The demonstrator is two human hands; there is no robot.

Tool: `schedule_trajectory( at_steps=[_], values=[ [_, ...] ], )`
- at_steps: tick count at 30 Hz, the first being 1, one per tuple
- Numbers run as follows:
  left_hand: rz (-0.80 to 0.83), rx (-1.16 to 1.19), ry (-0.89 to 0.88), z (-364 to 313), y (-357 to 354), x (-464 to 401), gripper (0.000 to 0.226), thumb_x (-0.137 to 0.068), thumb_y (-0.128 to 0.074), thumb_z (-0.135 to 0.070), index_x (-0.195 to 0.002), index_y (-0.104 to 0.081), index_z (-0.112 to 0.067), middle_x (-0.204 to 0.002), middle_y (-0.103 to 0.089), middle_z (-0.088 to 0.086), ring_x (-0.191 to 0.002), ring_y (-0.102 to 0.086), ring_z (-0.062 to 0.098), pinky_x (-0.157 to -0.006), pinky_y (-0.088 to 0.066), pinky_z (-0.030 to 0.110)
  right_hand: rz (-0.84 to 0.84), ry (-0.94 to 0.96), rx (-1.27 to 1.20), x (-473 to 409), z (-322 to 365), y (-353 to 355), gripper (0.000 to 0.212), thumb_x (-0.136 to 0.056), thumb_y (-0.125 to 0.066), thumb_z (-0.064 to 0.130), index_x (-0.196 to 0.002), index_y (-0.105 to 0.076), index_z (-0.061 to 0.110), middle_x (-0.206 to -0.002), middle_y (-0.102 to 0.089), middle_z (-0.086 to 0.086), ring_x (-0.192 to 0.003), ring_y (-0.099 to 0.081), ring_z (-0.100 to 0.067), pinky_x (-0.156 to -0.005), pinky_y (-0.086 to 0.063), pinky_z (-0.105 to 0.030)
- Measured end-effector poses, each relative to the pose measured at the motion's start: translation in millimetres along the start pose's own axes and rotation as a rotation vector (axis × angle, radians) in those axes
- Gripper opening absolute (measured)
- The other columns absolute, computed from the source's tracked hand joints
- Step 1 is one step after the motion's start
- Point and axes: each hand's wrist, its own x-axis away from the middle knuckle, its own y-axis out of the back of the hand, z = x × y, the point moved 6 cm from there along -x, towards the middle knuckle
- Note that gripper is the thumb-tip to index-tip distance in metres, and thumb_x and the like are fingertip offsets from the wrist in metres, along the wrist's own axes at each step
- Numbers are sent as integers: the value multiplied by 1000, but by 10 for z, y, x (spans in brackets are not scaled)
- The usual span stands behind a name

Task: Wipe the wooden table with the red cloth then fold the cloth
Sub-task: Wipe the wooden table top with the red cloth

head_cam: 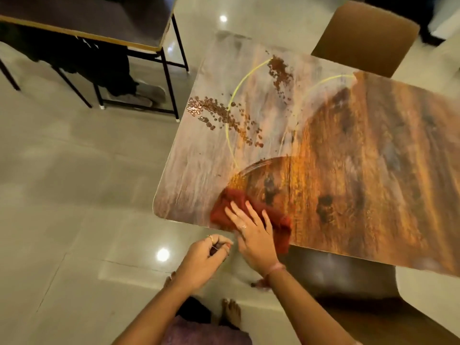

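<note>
At the near corner of the wooden desk, the right hand lies flat on the bunched red cloth, fingers spread; the left hand hovers off the edge, fingers curled together; brown spilled bits lie farther up.

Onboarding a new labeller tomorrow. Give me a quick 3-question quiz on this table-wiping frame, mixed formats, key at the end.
1. True or false: the right hand lies flat on the red cloth.
2. Multiple choice: the left hand is A) pressing the cloth, B) off the table's edge, loosely closed, away from the cloth, C) gripping the chair.
3. Fill in: the brown crumbs sit on the ___ side of the wooden table, away from the cloth.

Key: 1 true; 2 B; 3 far.
</note>
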Motion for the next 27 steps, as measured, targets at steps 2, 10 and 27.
schedule_trajectory(
  at_steps=[2, 10, 27],
  values=[
    [25, -20, -23, -53, 129, -133, 20, -91, -61, -19, -83, -67, -36, -80, -71, -4, -72, -64, 9, -65, -48, 15, 40, 66, -30, -20, -123, 84, 61, -89, -36, 23, -142, -24, 51, -149, -14, 34, -143, -4, 2, -115, 4, -34],
    [172, -85, -99, -184, 419, -307, 16, -93, -59, -23, -91, -67, -36, -84, -68, -14, -78, -63, 2, -70, -49, 15, -247, -586, -79, -1682, -784, 760, 48, -99, -37, 25, -145, -31, 38, -155, -23, 15, -146, -13, -16, -118, -3, -48],
    [147, -147, -188, -560, 518, -641, 17, -95, -56, -23, -95, -65, -37, -88, -64, -15, -82, -59, -3, -69, -46, 12, -189, -416, -45, -1816, -732, 777, 49, -98, -40, 20, -143, -35, 39, -153, -26, 18, -145, -16, -12, -117, -3, -45]
  ],
)
